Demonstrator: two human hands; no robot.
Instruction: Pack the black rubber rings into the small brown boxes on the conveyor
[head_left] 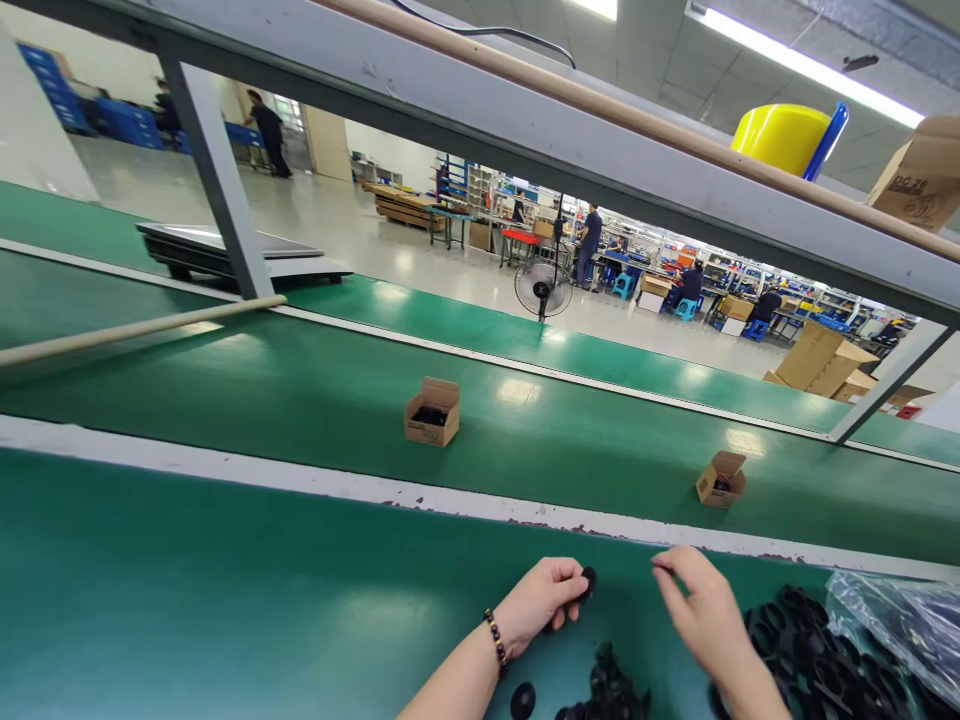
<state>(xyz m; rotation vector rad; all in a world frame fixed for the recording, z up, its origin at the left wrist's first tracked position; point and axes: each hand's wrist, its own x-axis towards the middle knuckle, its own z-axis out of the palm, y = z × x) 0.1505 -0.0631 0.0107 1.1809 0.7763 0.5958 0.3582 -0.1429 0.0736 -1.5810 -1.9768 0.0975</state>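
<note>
My left hand, with a beaded bracelet at its wrist, pinches a small round black disc between thumb and fingers. To its right, my right hand has thumb and forefinger pressed together; whatever is between them is too small to make out. Below the hands lie a single black disc and a heap of small black parts. A larger pile of black ring-shaped parts spreads beside my right forearm.
A clear plastic bag rests at the right. Beyond a white ledge, two open cardboard boxes holding dark items stand on the green belt. A metal frame post and an overhead beam cross the view.
</note>
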